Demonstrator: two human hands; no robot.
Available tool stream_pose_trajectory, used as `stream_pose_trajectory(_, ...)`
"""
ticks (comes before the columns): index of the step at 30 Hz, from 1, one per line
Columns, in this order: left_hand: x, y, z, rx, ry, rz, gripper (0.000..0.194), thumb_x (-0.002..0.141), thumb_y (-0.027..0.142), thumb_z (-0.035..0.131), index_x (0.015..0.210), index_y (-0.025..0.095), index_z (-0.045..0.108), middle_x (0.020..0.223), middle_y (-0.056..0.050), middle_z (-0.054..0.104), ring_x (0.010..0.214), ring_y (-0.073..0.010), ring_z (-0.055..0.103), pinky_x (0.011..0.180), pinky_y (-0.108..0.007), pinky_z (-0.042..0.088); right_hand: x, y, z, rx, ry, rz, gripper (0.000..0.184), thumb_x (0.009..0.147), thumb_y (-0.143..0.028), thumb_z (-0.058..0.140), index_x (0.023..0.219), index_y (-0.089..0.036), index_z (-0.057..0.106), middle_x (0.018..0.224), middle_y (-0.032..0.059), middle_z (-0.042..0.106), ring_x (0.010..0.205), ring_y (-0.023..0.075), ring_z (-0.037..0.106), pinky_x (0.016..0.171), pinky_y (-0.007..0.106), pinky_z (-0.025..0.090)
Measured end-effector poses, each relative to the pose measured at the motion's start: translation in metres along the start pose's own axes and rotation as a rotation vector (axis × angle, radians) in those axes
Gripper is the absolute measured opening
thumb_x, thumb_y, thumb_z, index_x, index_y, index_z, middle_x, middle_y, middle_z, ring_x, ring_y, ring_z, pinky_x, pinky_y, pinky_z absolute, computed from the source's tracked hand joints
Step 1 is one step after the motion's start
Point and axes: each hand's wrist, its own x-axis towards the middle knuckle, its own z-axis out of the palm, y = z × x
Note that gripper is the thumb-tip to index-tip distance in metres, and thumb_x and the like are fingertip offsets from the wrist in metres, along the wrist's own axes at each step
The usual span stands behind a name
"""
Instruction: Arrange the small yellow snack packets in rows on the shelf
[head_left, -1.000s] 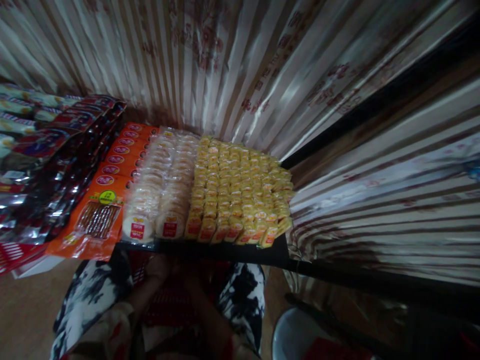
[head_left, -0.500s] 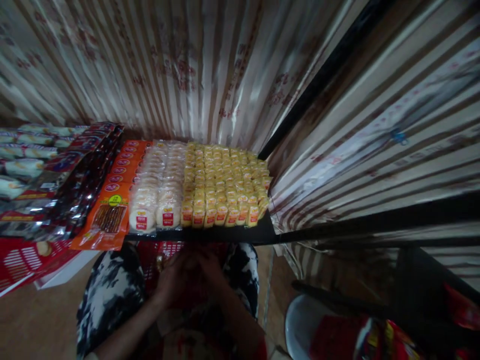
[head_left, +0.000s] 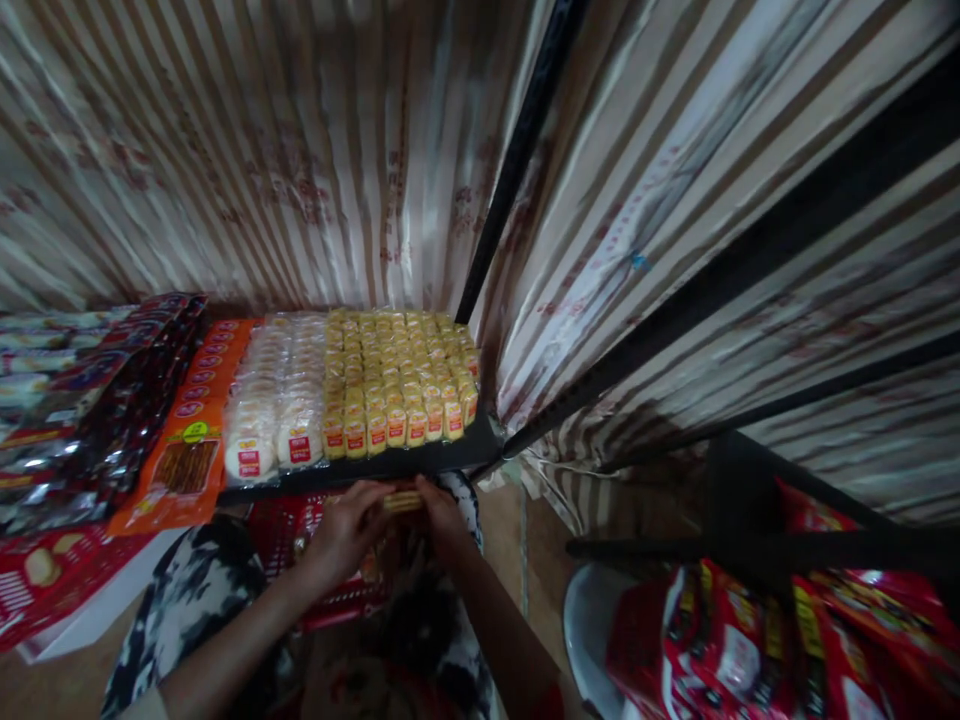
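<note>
Between my two hands is a small stack of yellow wrapped snacks (head_left: 403, 502), just off the shelf's front edge. My left hand (head_left: 351, 528) closes on its left end. My right hand (head_left: 442, 518) grips the right end. Beyond them, rows of the same yellow wrapped snacks (head_left: 397, 385) stand on the black shelf (head_left: 420, 462). Left of these are two rows of round white wrapped crackers (head_left: 274, 400). Beneath my hands, a red basket (head_left: 345, 608) sits between my knees, its contents dim and partly hidden by my left arm.
Orange packets (head_left: 184, 440) and dark shiny packets (head_left: 82, 420) lie farther left on the shelf. Below them is another red basket (head_left: 82, 575). A black metal frame (head_left: 637, 345) and striped curtain (head_left: 360, 180) bound the shelf. Red snack bags (head_left: 735, 650) fill the lower right, by a pale basin (head_left: 589, 630).
My hands have risen from low over the basket to the shelf edge, and the yellow stack now shows between them. The view has turned right, bringing more red bags into sight.
</note>
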Motion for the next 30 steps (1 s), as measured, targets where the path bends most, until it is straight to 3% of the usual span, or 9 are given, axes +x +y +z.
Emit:
stream_pose_trajectory(3, 0.016, 0.012, -0.002, 0.029, 0.022, -0.051, 0.034, 0.085, 0.039, 0.045, 0.11, 0.021, 0.06, 0.105, -0.006, 0.063, 0.098, -0.0185, 0.059, 0.088, -0.032, 0.047, -0.001, -0.008, -0.003, 0.062, 0.078, 0.042, 0.042, 0.073, -0.058, 0.055, 0.082, -0.018, 0.063, 0.071, 0.004, 0.066, 0.062, 0.0178, 0.062, 0.051, 0.026, 0.044)
stream_pose_trajectory(8, 0.034, 0.023, 0.006, -0.045, 0.006, -0.075, 0.041, 0.082, 0.041, 0.047, 0.114, 0.017, 0.056, 0.11, -0.009, 0.061, 0.098, -0.0199, 0.06, 0.086, -0.032, 0.049, -0.005, -0.018, -0.007, 0.118, 0.09, -0.064, 0.034, 0.074, -0.052, 0.057, 0.083, -0.02, 0.06, 0.066, 0.0012, 0.065, 0.051, 0.0143, 0.058, 0.047, 0.024, 0.042)
stream_pose_trajectory(12, 0.046, 0.025, 0.013, -0.071, -0.004, -0.04, 0.041, 0.079, 0.037, 0.051, 0.114, 0.017, 0.055, 0.11, -0.009, 0.061, 0.095, -0.0201, 0.061, 0.085, -0.034, 0.05, -0.007, -0.021, -0.016, -0.03, 0.095, -0.138, 0.041, 0.08, -0.056, 0.046, 0.085, -0.018, 0.062, 0.062, 0.0026, 0.064, 0.05, 0.016, 0.057, 0.046, 0.027, 0.042)
stream_pose_trajectory(15, 0.06, 0.03, 0.01, -0.125, 0.029, -0.098, 0.044, 0.079, 0.038, 0.049, 0.118, 0.017, 0.05, 0.103, -0.008, 0.064, 0.077, -0.0171, 0.064, 0.074, -0.034, 0.052, -0.002, -0.022, -0.025, -0.263, 0.266, -0.351, 0.045, 0.084, -0.055, 0.041, 0.097, -0.019, 0.063, 0.083, 0.0066, 0.068, 0.078, 0.0208, 0.062, 0.071, 0.035, 0.05)
stream_pose_trajectory(17, 0.073, 0.038, 0.004, -0.131, 0.055, -0.141, 0.047, 0.079, 0.041, 0.049, 0.119, 0.017, 0.047, 0.095, -0.006, 0.065, 0.066, -0.0153, 0.063, 0.068, -0.032, 0.052, 0.006, -0.026, -0.032, -0.374, 0.432, -0.555, 0.045, 0.085, -0.052, 0.04, 0.109, -0.019, 0.06, 0.111, 0.008, 0.062, 0.106, 0.0218, 0.055, 0.095, 0.039, 0.041)
stream_pose_trajectory(19, 0.087, 0.048, -0.002, -0.099, 0.081, -0.156, 0.047, 0.077, 0.042, 0.051, 0.116, 0.017, 0.047, 0.087, -0.003, 0.064, 0.062, -0.0147, 0.062, 0.065, -0.031, 0.051, 0.017, -0.033, -0.037, -0.432, 0.514, -0.665, 0.049, 0.087, -0.049, 0.037, 0.122, -0.017, 0.051, 0.131, 0.0091, 0.049, 0.123, 0.0209, 0.041, 0.107, 0.04, 0.029)
stream_pose_trajectory(24, 0.131, 0.076, -0.011, 0.041, 0.119, -0.059, 0.037, 0.074, 0.036, 0.053, 0.106, 0.018, 0.053, 0.083, -0.002, 0.064, 0.063, -0.0142, 0.059, 0.06, -0.026, 0.048, 0.055, -0.058, -0.048, -0.503, 0.516, -0.638, 0.061, 0.088, -0.043, 0.034, 0.14, -0.012, 0.025, 0.146, 0.0105, 0.029, 0.134, 0.0199, 0.025, 0.111, 0.04, 0.02)
stream_pose_trajectory(30, 0.193, 0.102, -0.004, 0.136, 0.163, 0.046, 0.036, 0.076, 0.024, 0.053, 0.111, 0.018, 0.055, 0.088, -0.002, 0.066, 0.068, -0.0132, 0.059, 0.065, -0.025, 0.047, 0.092, -0.064, -0.056, -0.56, 0.525, -0.682, 0.062, 0.088, -0.043, 0.033, 0.139, -0.01, 0.027, 0.144, 0.013, 0.031, 0.134, 0.0212, 0.027, 0.11, 0.041, 0.022)
